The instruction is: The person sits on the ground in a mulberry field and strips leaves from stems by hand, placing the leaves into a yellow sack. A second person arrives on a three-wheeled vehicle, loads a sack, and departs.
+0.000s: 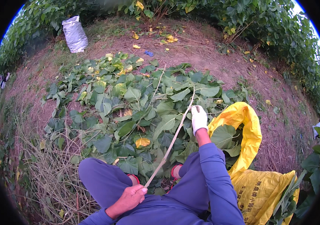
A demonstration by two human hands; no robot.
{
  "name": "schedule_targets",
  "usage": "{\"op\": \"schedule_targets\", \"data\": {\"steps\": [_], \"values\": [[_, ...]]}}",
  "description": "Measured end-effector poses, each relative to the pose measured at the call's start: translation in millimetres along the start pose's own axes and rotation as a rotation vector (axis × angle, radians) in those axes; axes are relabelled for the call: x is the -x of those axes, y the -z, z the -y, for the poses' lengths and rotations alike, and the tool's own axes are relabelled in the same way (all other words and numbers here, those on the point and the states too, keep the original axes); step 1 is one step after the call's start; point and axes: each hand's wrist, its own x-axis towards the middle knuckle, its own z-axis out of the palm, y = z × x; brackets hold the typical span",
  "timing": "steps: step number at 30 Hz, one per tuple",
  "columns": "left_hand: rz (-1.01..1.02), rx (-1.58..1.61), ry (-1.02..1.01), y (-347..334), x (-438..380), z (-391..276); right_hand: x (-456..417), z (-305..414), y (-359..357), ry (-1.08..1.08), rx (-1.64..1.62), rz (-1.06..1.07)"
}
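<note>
My left hand [129, 199], bare, grips the thick lower end of a long leafy branch [174, 137] near my lap. The branch slants up and away to the right. My right hand [199, 118], in a white glove, is at the branch's upper part, its fingers bent against the stem; whether they are closed around it I cannot tell. Around and under the branch lies a wide heap of cut green leaves [126, 126], a few of them yellow. Just right of my right forearm, a yellow woven sack [251, 132] gapes with large leaves in its mouth.
Bare thin sticks [56, 177] are piled at my left. A printed yellow sack [256, 194] lies at my right with leaves beside it. A whitish sack [75, 35] stands at the far left. Leafy bushes [233, 17] border the reddish soil, where a small blue scrap [148, 53] lies.
</note>
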Motion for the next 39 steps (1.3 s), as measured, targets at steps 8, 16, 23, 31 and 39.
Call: {"op": "schedule_targets", "data": {"steps": [8,16,23,31,39], "values": [[-0.001,-0.021,-0.005,-1,0,-9,4,-10,-5,-0.115,-0.258,0.122],[0.035,-0.033,-0.061,-5,-3,-7,20,6,-2,-0.109,-0.349,-0.008],[-0.065,0.128,0.069,-3,-24,-26,62,33,-27,-0.158,-0.308,0.228],[0.057,0.373,0.19,10,-21,-35,38,5,-22,-0.166,-0.402,0.135],[0.144,0.401,0.27,12,-13,-24,34,9,-35,-0.096,-0.488,0.26]]}}
